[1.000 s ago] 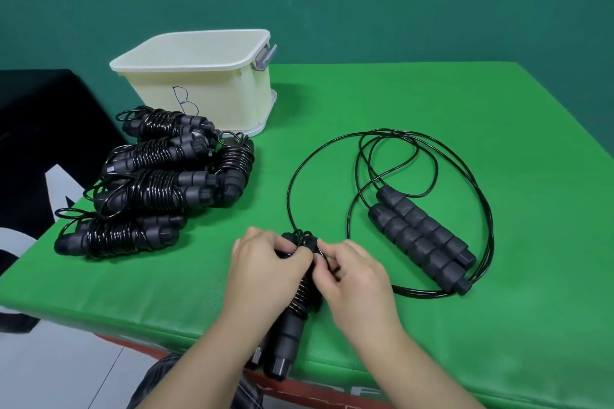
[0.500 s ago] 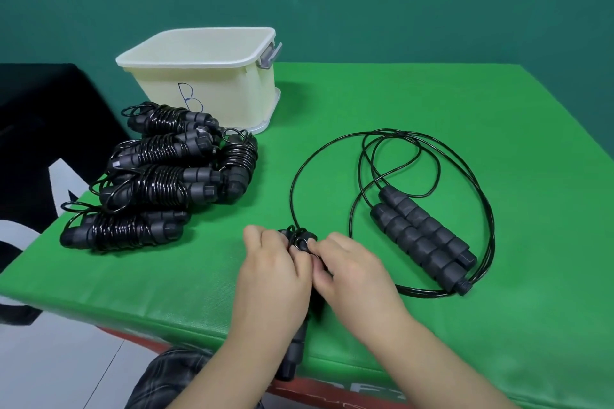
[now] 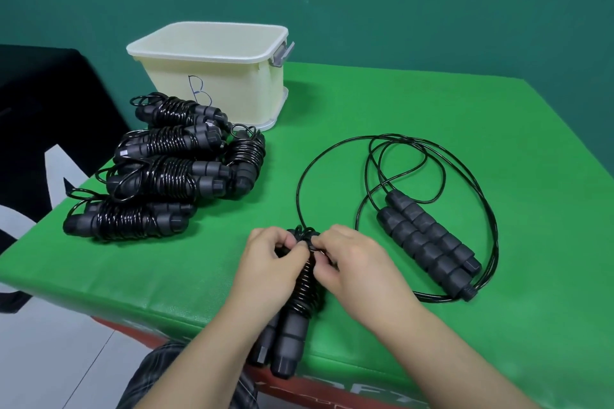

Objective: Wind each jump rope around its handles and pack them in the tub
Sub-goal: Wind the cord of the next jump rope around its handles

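Two hands worked one jump rope [image 3: 299, 302] at the near edge of the green mat [image 3: 432, 109], well in front of the tub [image 3: 216, 76]: the left hand [image 3: 265, 262] gripped the wound handles, the right hand [image 3: 355, 262] pinched the cord's end. Five wound ropes [image 3: 166, 173] lay just before the tub; an unwound rope [image 3: 428, 239] lay to its right

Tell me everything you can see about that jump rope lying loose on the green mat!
The loose jump rope lies unwound on the green mat, right of the hands. It has two dark grey ribbed handles that look like foam, side by side and touching, slanting from upper left to lower right, with hard-looking black caps at the near ends. Its thin, shiny black cord curls round them in several big overlapping loops. No hand touches it. One wide loop runs close to the bundle being held; whether it belongs to that rope is unclear.
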Tool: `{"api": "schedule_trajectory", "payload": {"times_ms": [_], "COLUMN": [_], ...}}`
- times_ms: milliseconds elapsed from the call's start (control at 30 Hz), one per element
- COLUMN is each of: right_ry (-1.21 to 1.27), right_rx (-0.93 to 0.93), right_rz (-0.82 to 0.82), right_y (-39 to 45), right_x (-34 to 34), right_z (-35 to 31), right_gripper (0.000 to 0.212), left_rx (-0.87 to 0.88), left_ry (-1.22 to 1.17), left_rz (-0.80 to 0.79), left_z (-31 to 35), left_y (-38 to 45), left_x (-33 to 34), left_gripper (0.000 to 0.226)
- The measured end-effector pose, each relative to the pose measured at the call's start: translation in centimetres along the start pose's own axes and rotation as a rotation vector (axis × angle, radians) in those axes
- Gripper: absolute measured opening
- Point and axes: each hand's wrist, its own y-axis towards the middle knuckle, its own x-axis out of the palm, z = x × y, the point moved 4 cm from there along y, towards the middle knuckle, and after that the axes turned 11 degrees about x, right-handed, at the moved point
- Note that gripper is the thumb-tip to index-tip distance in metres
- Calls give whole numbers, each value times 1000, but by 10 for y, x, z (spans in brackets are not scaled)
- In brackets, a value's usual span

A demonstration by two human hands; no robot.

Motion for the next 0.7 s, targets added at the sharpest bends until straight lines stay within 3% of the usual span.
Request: {"api": "schedule_trajectory", "payload": {"times_ms": [167, 367, 467, 600, 700], "right_ry": [107, -6, 44, 193, 345], "right_rx": [81, -22, 10, 119, 170], "right_rz": [-40, 47, 64, -7, -102], "right_y": [-2, -5, -7, -2, 2], "right_x": [-5, -4, -1, 6, 10], "right_z": [8, -2, 3, 5, -1], "right_gripper": [19, 26, 26, 22, 23], "left_rx": [187, 386, 361, 247, 268], "left_ry": [218, 323, 272, 213, 161], "left_rz": [40, 84, 81, 77, 60], "left_z": [14, 24, 24, 11, 7], "left_y": [-13, -24, -25, -21, -18], "left_x": [-2, -3, -5, -5, -6], "left_gripper": [17, 24, 11, 28, 30]}}
